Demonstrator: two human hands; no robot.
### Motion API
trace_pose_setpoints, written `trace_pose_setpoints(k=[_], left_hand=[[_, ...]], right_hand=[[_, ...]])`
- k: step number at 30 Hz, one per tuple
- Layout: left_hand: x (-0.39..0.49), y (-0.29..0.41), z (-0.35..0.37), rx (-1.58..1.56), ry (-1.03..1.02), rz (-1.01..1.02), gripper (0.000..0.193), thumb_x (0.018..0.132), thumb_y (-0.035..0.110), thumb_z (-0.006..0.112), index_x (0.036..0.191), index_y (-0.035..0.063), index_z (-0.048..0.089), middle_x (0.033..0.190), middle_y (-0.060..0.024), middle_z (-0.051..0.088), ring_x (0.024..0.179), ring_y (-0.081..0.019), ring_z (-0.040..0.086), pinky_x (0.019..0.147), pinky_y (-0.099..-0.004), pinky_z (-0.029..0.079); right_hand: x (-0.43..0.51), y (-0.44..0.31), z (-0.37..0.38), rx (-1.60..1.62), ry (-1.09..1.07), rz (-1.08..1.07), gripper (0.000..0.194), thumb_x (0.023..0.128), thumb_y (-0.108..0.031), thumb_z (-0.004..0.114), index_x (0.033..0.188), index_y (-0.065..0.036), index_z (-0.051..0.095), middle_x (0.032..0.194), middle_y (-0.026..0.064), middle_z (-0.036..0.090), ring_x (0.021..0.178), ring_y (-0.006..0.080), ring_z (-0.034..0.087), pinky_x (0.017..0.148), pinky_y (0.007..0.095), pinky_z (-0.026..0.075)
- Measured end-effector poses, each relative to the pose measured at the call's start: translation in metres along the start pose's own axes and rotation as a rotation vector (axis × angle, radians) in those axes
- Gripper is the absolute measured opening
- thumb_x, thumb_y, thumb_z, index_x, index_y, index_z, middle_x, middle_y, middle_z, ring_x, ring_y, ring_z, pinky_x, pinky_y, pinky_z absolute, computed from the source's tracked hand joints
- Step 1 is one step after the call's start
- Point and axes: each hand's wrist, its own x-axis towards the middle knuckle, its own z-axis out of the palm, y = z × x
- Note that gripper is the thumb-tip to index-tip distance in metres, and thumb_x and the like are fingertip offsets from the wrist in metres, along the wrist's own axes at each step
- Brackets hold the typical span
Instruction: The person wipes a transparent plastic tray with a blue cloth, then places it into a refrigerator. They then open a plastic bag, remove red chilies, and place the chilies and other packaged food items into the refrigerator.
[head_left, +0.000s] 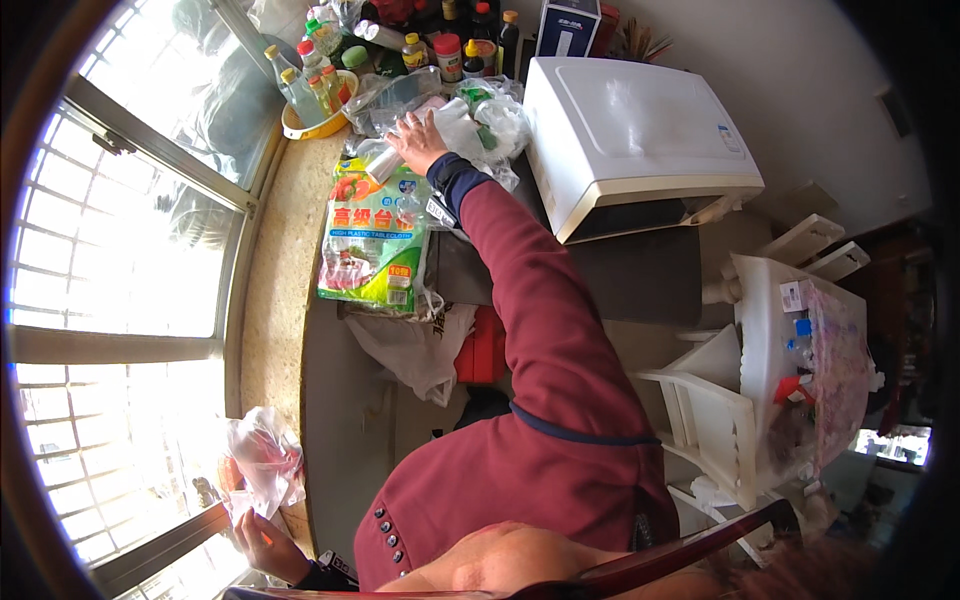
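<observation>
My right hand (418, 142), with a ring on a finger, reaches out with fingers spread over crumpled clear plastic bags (491, 120) and a whitish plastic roll (384, 165). It touches the plastic from above. Just below it lies a green and yellow pack of plastic tablecloths (371, 240). My left hand (266, 546) is at the lower left, its fingertips closed on the lower edge of a thin clear plastic bag (262, 457) with something reddish inside. This bag rests on the stone windowsill. Glare from the window partly washes out the left fingertips.
A yellow basket (315, 129) of bottles stands at the sill's far end, beside several sauce bottles and jars (448, 56). A white appliance (637, 120) sits on the dark counter (645, 277). A white bag (420, 349) hangs below the tablecloth pack. White plastic chairs (709, 420) stand at right.
</observation>
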Motion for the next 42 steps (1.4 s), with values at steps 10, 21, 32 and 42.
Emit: trace_pose_setpoints(k=[10, 21, 32, 42], left_hand=[[0.0, 0.01, -0.003, -0.085, -0.055, -0.073, 0.012, 0.092, -0.003, 0.057, 0.1, -0.0044, 0.065, 0.093, -0.0168, 0.064, 0.085, -0.0332, 0.064, 0.075, -0.041, 0.051], [0.033, 0.039, -0.003, -0.155, -0.015, 0.094, 0.014, 0.091, -0.004, 0.059, 0.101, -0.0025, 0.068, 0.096, -0.0155, 0.067, 0.087, -0.0318, 0.066, 0.077, -0.0397, 0.052], [0.067, 0.136, 0.092, -1.529, -0.483, -0.11, 0.076, 0.092, 0.047, 0.066, 0.144, -0.0033, 0.041, 0.133, -0.0158, 0.058, 0.119, -0.0219, 0.059, 0.098, -0.0372, 0.047], [0.058, 0.138, 0.106, -1.354, -0.584, -0.204, 0.03, 0.085, 0.005, 0.076, 0.108, 0.0016, 0.058, 0.096, -0.0025, 0.066, 0.085, -0.0096, 0.063, 0.076, -0.0255, 0.053]], right_hand=[[0.01, -0.017, 0.026, 0.145, 0.107, 0.0, 0.019, 0.095, -0.019, 0.053, 0.102, -0.021, 0.071, 0.11, 0.0054, 0.067, 0.127, 0.0299, 0.053, 0.112, 0.0683, 0.024], [-0.027, -0.03, -0.12, 0.705, 0.58, -0.059, 0.045, 0.079, -0.019, 0.071, 0.123, -0.015, 0.062, 0.102, 0.0069, 0.063, 0.109, 0.0312, 0.059, 0.105, 0.0578, 0.037], [-0.178, -0.162, -0.246, 2.473, -0.447, -0.219, 0.052, 0.08, -0.018, 0.064, 0.128, 0.0, 0.055, 0.112, 0.0046, 0.062, 0.103, 0.0131, 0.058, 0.093, 0.0298, 0.046], [-0.21, -0.205, -0.201, 2.945, -0.396, 0.111, 0.051, 0.089, -0.023, 0.065, 0.134, -0.005, 0.049, 0.12, 0.009, 0.06, 0.111, 0.0192, 0.06, 0.1, 0.0363, 0.047]])
